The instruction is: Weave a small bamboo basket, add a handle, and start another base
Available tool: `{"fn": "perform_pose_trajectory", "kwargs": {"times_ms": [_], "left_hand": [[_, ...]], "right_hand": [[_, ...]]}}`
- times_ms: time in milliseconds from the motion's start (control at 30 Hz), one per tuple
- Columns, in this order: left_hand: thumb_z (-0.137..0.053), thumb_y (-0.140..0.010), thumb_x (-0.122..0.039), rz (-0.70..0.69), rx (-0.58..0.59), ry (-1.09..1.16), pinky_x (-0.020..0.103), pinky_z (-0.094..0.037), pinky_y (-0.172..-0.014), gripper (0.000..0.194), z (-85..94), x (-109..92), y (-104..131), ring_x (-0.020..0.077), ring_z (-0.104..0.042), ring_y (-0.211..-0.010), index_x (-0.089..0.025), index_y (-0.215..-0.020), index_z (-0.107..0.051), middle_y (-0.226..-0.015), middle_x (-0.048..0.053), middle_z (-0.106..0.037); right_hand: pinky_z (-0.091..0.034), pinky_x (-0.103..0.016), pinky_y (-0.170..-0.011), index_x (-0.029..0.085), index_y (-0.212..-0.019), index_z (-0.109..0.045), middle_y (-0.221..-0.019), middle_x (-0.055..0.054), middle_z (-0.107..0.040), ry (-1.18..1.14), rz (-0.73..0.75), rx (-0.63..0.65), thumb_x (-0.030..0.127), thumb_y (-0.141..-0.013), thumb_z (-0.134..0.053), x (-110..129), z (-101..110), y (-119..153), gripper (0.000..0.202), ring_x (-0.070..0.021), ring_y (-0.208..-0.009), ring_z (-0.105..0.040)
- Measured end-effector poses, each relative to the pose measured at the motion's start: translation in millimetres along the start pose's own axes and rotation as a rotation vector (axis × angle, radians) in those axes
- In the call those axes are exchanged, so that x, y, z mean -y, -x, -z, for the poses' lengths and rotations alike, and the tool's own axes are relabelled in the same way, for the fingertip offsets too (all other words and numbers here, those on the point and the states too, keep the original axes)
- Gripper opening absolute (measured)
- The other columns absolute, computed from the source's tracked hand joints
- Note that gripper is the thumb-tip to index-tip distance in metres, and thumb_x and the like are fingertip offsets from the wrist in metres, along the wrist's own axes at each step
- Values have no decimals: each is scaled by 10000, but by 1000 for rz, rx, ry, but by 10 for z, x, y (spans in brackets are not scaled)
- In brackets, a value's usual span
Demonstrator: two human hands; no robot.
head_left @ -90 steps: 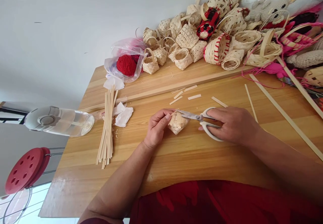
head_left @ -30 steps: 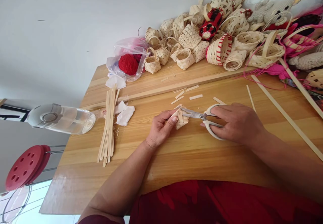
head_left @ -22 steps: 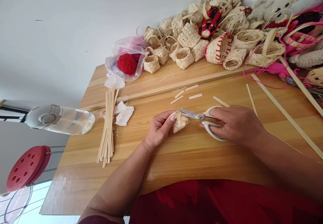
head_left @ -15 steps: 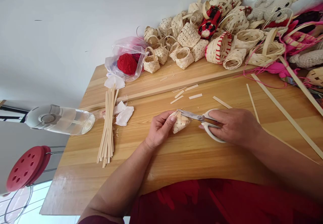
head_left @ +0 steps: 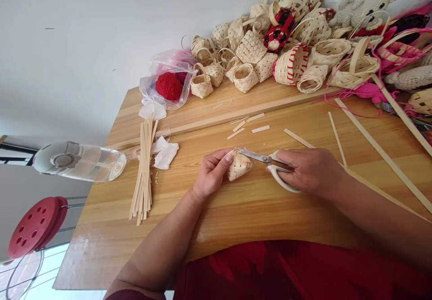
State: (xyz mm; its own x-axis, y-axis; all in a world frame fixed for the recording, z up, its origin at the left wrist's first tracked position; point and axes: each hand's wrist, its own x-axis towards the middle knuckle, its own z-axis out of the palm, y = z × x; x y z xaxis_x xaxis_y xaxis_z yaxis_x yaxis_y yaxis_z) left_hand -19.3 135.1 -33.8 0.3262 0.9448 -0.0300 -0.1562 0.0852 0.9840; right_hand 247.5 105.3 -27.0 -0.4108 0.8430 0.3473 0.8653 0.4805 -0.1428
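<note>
Gripping a small woven basket (head_left: pixel 239 165) in your left hand (head_left: pixel 212 174) (mid-table (head_left: pixel 256 210)), your right hand (head_left: pixel 312 170) holds scissors (head_left: pixel 270 161), blades nearly closed at its rim.

A wooden table (head_left: pixel 236 214) fills the middle of the view, against a white wall (head_left: pixel 84 43). At its far edge lies a big pile of small woven baskets (head_left: pixel 270 52), some with red trim. Left of the pile there is a clear plastic bag (head_left: pixel 168 77) with a ball of red yarn (head_left: pixel 168 86) inside. A bundle of thin bamboo strips (head_left: pixel 143 171) lies near the left side of the table, and just beside it are some crumpled white scraps (head_left: pixel 165 153). Short cut pieces of strip (head_left: pixel 249 124) are scattered near the middle. Long strips (head_left: pixel 381 153) lie across the right part. Past the left edge a clear bottle (head_left: pixel 79 161) and a red stool (head_left: pixel 33 225) are visible
</note>
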Motion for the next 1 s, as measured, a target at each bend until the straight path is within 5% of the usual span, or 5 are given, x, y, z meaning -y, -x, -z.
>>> {"fn": "perform_pose_trajectory", "kwargs": {"times_ms": [400,767,867,1000], "left_hand": [[-740,-854,-613,85,4,22,229,-380,-529,499,25,40,3,96,-475,-529,-115,-843,-770,-629,23,-618],[-784,-808,-594,174,20,154,242,-453,-534,476,47,69,-44,115,-558,-522,-118,-803,-770,-644,36,-673],[-776,-820,-580,128,0,178,277,-524,-619,452,64,103,-53,168,-663,-629,-136,-900,-803,-739,64,-748],[-739,-840,-582,16,-90,171,383,-554,-953,470,97,153,-94,277,-745,-1000,-166,-1044,-821,-1018,99,-816]], "right_hand": [[-290,-292,-540,232,-674,-521,-606,15,-652,-27,37,-4,332,-907,-581,-35,-58,-2,261,-144,-557,-583],[-301,-292,-572,229,-693,-553,-626,10,-657,-40,39,-2,339,-926,-576,-90,-107,11,258,-141,-581,-564],[-300,-292,-570,227,-686,-565,-629,6,-656,5,-21,-45,390,-935,-585,-84,-61,-16,298,-141,-575,-547],[-293,-295,-554,228,-683,-573,-618,-5,-646,55,-171,-129,465,-927,-622,-117,-44,-36,343,-158,-571,-556]]}}
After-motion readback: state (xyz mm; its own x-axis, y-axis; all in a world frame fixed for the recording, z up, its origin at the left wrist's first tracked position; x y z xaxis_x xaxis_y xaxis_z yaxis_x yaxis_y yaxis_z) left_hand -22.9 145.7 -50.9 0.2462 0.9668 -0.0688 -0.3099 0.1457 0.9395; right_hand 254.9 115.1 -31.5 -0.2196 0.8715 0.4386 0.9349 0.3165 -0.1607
